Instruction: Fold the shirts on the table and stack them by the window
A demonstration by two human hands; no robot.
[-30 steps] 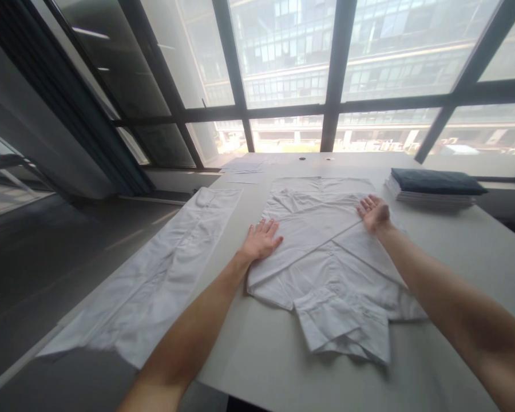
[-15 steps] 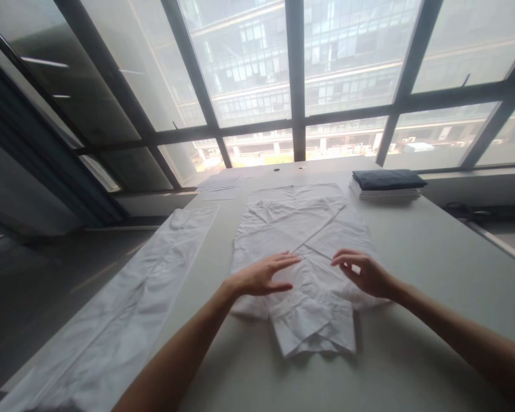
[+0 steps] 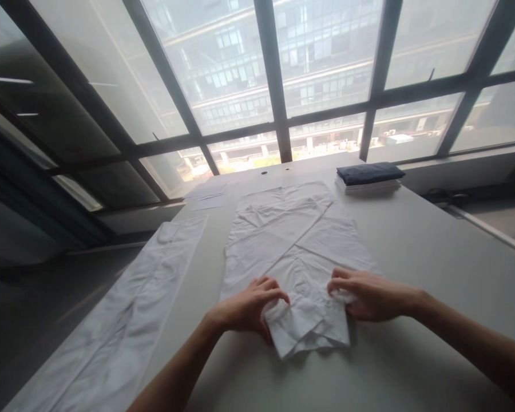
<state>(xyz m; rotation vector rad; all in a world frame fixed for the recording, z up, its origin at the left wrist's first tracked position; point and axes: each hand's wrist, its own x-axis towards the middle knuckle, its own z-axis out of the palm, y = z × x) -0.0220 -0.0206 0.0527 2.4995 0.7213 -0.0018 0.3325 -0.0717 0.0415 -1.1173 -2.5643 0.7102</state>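
Observation:
A white shirt (image 3: 292, 234) lies flat on the pale table, with folded parts crossing it diagonally and a narrower end pointing towards me. At the left edge of that narrow end is my left hand (image 3: 252, 306), its thumb and fingers closed around the fabric. Opposite it, my right hand (image 3: 363, 293) pinches the right edge with curled fingers, and a bit of bunched cloth shows in its grip. The fingertips under the fabric are hidden. Wrinkles run through the cloth between both hands.
Along the table's left edge stretches another white garment (image 3: 129, 315). A folded dark blue cloth (image 3: 369, 172) tops a white stack (image 3: 368, 186) at the back right. White sheets (image 3: 208, 197) lie at the back left. Tall windows stand behind the table (image 3: 429, 274).
Both hands have come nearer to me, from above the middle of the shirt down to its narrow end, and closed on its edges. The camera view has shifted slightly.

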